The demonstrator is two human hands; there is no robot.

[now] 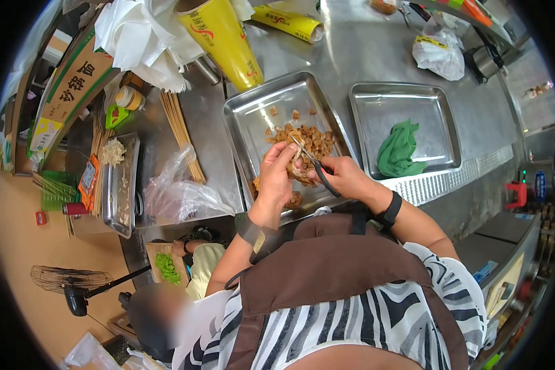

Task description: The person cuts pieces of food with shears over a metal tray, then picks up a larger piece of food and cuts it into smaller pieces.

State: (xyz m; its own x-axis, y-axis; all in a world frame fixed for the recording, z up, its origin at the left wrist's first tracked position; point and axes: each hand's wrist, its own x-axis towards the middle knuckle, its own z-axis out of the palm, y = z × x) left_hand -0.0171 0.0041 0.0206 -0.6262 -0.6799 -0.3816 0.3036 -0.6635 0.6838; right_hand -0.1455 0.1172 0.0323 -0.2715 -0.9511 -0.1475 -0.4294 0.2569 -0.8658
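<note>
The scissors [319,168] are gripped by the fingers of the right hand [339,174], curled round the handles, and the food [298,165] is pinched by the left hand [275,177] low over the tray [253,111], apparently so that bits [314,142] are caught there. Beyond, the cups [225,46] are marked with a red logo and lettering too small to be read; at far left, 砂锅面 is seemingly printed on the box [58,111].

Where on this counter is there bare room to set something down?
Bare counter shows between the smaller yellow tube and the white bag, above the tray with green cloth; that tray's upper part is also bare. Crowded: around left hand and right hand over brown pieces, and leftward among skewers and clear plastic.
</note>
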